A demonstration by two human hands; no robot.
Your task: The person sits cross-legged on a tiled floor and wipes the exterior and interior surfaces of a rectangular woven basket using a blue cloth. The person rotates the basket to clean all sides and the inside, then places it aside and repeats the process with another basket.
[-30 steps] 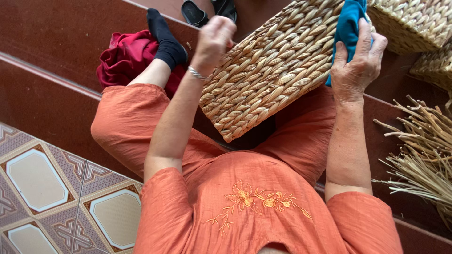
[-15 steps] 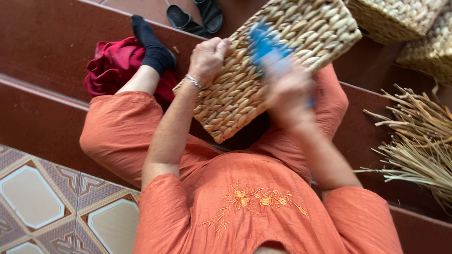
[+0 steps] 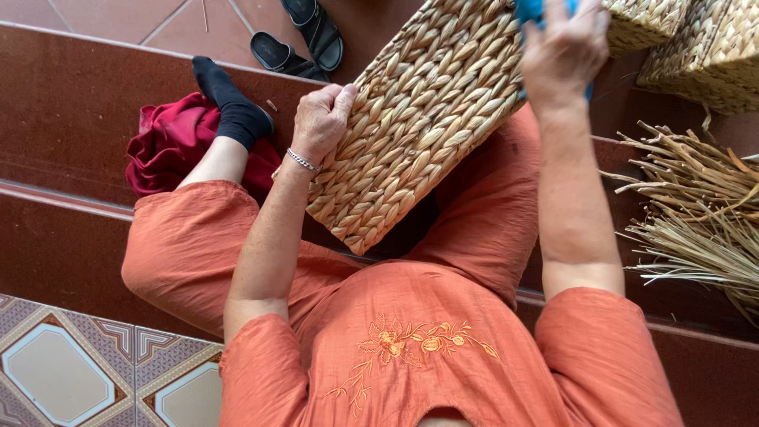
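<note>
A woven straw basket point(image 3: 427, 119) rests tilted on my lap, its flat side facing up. My left hand point(image 3: 320, 119) grips its left edge, thumb on the weave. My right hand point(image 3: 563, 47) is at the basket's upper right, closed around a blue cloth point(image 3: 528, 9) that shows above my fingers and runs out of the top of the view. I sit on dark red steps in an orange embroidered outfit.
More woven baskets point(image 3: 696, 47) stand at the top right. A bundle of dry straw point(image 3: 696, 213) lies on the step to the right. A red cloth point(image 3: 170, 142) sits by my black-socked foot point(image 3: 233, 111). Black sandals point(image 3: 304, 39) lie on the floor above.
My right hand with the blue cloth swept down across the basket's face, then back up to its upper right. My left hand kept its grip on the edge.
</note>
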